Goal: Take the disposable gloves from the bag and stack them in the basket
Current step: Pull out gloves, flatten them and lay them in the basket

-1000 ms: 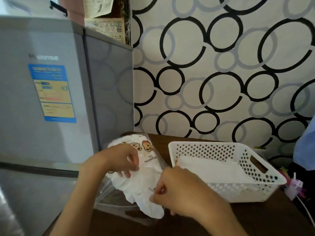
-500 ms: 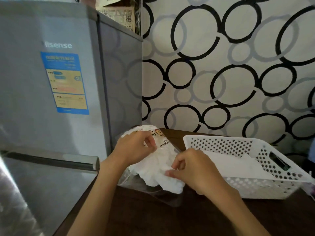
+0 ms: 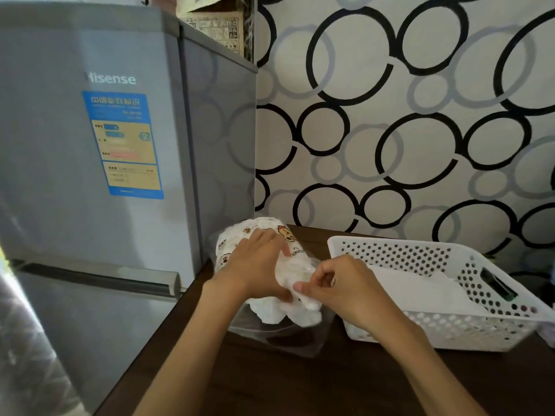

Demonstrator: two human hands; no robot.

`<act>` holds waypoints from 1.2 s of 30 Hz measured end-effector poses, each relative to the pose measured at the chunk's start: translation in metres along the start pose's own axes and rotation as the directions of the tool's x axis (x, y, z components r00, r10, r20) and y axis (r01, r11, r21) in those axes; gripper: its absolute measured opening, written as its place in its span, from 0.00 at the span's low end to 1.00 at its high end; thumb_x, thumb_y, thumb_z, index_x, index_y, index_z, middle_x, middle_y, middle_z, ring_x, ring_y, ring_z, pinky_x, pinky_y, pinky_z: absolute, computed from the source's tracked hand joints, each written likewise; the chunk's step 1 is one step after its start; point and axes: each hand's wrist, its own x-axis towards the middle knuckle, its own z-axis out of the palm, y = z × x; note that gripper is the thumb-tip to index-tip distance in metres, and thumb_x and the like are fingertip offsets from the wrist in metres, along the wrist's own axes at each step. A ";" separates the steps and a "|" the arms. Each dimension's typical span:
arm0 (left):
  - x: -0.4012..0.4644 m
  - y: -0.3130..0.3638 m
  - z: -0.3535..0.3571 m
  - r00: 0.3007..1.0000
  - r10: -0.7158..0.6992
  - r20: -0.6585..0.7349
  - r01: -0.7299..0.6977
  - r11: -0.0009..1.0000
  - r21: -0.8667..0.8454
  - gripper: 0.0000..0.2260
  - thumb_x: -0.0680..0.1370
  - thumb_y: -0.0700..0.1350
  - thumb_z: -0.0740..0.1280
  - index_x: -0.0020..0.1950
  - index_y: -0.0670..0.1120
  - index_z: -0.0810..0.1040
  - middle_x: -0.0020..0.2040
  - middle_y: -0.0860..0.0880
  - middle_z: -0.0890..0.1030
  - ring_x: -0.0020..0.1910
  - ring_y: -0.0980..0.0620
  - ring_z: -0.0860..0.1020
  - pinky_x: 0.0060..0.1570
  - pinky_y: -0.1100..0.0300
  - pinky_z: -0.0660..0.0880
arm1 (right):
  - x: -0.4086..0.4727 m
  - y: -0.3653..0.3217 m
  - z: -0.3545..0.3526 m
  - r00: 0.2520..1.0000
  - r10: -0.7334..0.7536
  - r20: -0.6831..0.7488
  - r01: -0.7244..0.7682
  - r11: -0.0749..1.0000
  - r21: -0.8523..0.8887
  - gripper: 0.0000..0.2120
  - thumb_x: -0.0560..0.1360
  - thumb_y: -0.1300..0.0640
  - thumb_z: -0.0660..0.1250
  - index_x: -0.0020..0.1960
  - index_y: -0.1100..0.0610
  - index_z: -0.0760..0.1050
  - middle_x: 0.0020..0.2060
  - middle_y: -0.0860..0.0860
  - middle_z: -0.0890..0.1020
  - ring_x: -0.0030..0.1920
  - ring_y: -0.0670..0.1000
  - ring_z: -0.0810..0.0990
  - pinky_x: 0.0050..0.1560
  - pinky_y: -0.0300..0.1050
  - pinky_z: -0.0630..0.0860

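Note:
A clear bag with cartoon prints, stuffed with white disposable gloves, stands on the dark table beside the fridge. My left hand lies over the bag and holds it, thumb curled at its lower edge. My right hand pinches a crumpled white glove that sticks out of the bag's mouth. To the right stands a white perforated basket with flat white gloves lying in it.
A grey Hisense fridge rises close on the left, touching the table's left edge. A wall with black and grey circles backs the table. Cardboard boxes sit on the fridge.
The view has shifted, so everything sits lower and further right. My right hand's pinch has moved up the glove toward the bag's mouth, close to my left hand.

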 end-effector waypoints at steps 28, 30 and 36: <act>-0.003 -0.033 -0.006 0.989 -0.128 -0.072 0.123 0.990 -0.075 0.18 0.73 0.37 0.65 0.54 0.60 0.76 0.55 0.61 0.76 0.57 0.56 0.72 0.42 0.59 0.67 | 0.000 -0.002 -0.009 0.994 -0.033 0.108 0.004 0.965 0.261 0.02 0.77 0.55 0.65 0.45 0.51 0.76 0.30 0.45 0.80 0.27 0.41 0.77 0.34 0.35 0.74; -0.008 -0.032 -0.011 0.995 -0.098 0.005 0.098 0.988 -0.115 0.18 0.73 0.38 0.67 0.54 0.61 0.76 0.55 0.62 0.75 0.57 0.57 0.73 0.46 0.59 0.70 | -0.001 0.000 -0.004 0.993 -0.016 0.113 -0.009 0.977 0.214 0.02 0.76 0.53 0.68 0.45 0.50 0.76 0.32 0.45 0.80 0.30 0.41 0.77 0.37 0.38 0.76; -0.052 -0.018 -0.043 0.999 0.032 -0.037 -0.040 0.968 -0.249 0.12 0.70 0.53 0.74 0.51 0.61 0.78 0.59 0.64 0.75 0.61 0.62 0.70 0.62 0.56 0.68 | -0.004 -0.002 0.006 0.994 0.002 0.106 -0.003 1.000 0.005 0.12 0.71 0.47 0.71 0.53 0.49 0.81 0.45 0.47 0.82 0.43 0.44 0.78 0.40 0.38 0.74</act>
